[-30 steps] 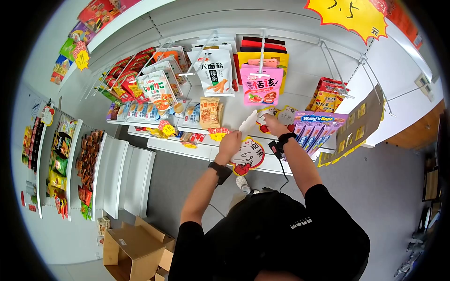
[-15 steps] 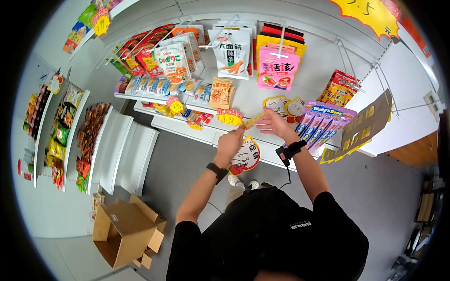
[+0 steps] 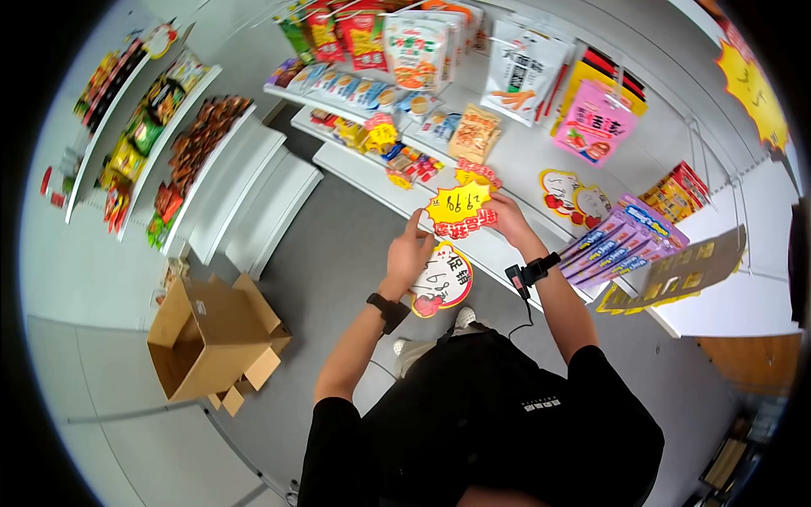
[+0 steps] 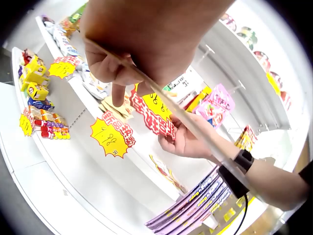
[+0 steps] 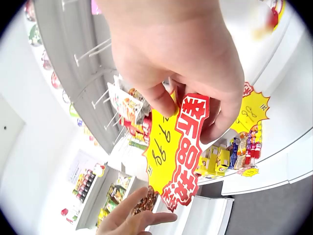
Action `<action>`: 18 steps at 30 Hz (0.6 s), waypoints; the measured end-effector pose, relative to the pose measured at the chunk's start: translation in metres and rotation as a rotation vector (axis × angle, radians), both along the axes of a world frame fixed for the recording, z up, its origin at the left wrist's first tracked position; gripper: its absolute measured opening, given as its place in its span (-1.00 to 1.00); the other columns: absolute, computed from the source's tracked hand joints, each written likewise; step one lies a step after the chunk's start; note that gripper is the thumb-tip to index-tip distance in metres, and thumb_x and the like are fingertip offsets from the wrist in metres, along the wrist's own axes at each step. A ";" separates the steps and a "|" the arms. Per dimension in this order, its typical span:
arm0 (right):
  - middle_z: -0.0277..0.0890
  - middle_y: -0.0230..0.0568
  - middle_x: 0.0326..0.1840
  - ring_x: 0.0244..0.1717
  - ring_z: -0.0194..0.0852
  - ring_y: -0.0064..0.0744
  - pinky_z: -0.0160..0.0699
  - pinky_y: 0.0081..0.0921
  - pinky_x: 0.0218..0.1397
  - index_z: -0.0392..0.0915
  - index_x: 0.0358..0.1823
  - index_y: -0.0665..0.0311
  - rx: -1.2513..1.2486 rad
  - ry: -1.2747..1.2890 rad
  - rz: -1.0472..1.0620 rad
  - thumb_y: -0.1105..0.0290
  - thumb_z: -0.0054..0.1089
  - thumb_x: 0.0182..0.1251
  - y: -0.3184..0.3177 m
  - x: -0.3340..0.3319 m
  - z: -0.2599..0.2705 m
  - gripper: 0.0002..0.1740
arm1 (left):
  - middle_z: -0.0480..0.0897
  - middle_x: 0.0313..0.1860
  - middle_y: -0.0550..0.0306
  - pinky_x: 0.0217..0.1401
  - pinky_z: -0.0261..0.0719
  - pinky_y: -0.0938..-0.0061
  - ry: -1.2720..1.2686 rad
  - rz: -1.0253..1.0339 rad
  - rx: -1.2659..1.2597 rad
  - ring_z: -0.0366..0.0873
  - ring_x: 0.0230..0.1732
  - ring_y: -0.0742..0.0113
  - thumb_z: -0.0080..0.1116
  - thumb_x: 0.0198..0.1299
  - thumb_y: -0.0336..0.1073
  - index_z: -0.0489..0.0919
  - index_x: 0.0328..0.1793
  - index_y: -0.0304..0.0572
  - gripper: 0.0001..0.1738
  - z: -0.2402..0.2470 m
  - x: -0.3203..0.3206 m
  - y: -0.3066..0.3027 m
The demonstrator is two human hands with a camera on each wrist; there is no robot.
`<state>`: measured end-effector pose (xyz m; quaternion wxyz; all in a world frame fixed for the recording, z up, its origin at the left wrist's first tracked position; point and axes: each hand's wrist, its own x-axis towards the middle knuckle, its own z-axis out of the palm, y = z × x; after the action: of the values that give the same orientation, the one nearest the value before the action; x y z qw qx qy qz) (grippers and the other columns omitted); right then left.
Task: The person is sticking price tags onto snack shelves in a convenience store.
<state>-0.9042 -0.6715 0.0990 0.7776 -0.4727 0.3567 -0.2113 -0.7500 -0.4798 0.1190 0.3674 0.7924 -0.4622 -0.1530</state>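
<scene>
My right hand pinches a yellow starburst price tag with red lettering by its right edge, its upside-down printed face towards me. In the right wrist view, thumb and fingers clasp that tag. At the tag's opposite edge, the fingers of my left hand are spread, one fingertip right at the edge. A round white price tag with a red border hangs below the left hand, held in it; its grip there is mostly hidden. Its thin edge crosses the left wrist view.
Another starburst tag is on the shelf edge behind. Two red-bordered tags lie on the shelf beside purple Wang's Rope packs. Snack bags hang on hooks above. An open cardboard box stands on the floor at left.
The starburst tag has turned from its white back, through edge-on, to its printed face. My left fingers have spread at its edge. The head view has swung, tilting the shelves.
</scene>
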 end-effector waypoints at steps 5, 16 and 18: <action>0.62 -0.09 -0.31 -0.26 0.61 -0.31 0.52 -0.47 -0.23 0.57 -0.11 0.37 -0.763 0.244 0.382 0.40 0.08 0.12 0.035 0.051 -0.009 -0.69 | 0.69 -0.34 -0.04 -0.26 0.59 0.22 0.073 0.101 0.036 0.65 -0.37 -0.02 0.17 0.15 -0.16 0.34 0.36 -0.11 -0.37 0.008 0.031 0.056; 0.56 -0.09 -0.29 -0.13 0.45 -0.06 0.49 -0.23 -0.06 0.61 -0.27 0.25 -1.249 0.251 0.803 0.40 0.08 0.09 0.180 0.154 0.047 -0.80 | 0.66 -0.47 -0.07 -0.40 0.56 0.41 0.202 0.134 -0.068 0.65 -0.50 0.25 0.16 0.17 -0.21 0.60 0.05 -0.21 -0.64 -0.011 0.083 0.169; 0.56 -0.14 -0.30 -0.10 0.44 -0.08 0.48 -0.23 -0.05 0.61 -0.27 0.24 -1.302 0.170 0.809 0.40 0.10 0.09 0.200 0.168 0.044 -0.81 | 0.66 -0.48 -0.07 -0.41 0.55 0.41 0.238 0.176 -0.109 0.64 -0.50 0.27 0.14 0.18 -0.22 0.62 -0.01 -0.24 -0.67 -0.012 0.092 0.193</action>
<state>-0.7357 -0.4712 0.1434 0.3294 -0.9431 0.0182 -0.0408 -0.6584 -0.2870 0.1067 0.4740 0.7852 -0.3517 -0.1877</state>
